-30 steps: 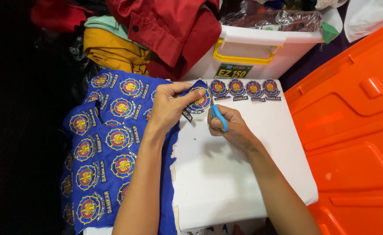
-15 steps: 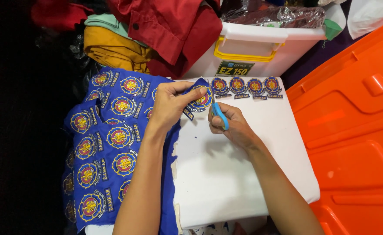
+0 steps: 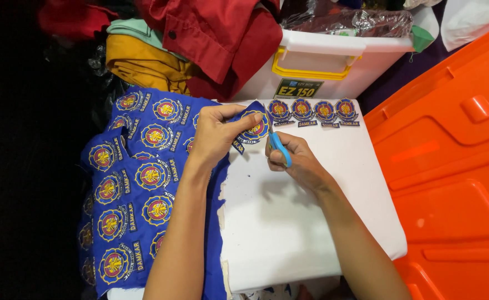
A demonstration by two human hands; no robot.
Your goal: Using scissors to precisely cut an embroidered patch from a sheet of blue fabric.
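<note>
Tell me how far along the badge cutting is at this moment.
Done: four cut-out badges lie in a row on the white board. In hand: the left hand pinches one badge at the edge of the blue cloth, while the right hand works blue-handled scissors at it. Left: many more badges remain uncut on the cloth, well over a dozen.

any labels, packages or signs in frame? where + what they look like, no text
Sticker label: front wall of the white storage box, top centre; dark rectangle, pale lettering.
Cut-out patches: row of four on the white board, below the box; round blue, red and yellow emblems, small blue strips beneath.
Plastic bag: on the box lid; clear, crinkled.
No screens or signs.
</note>
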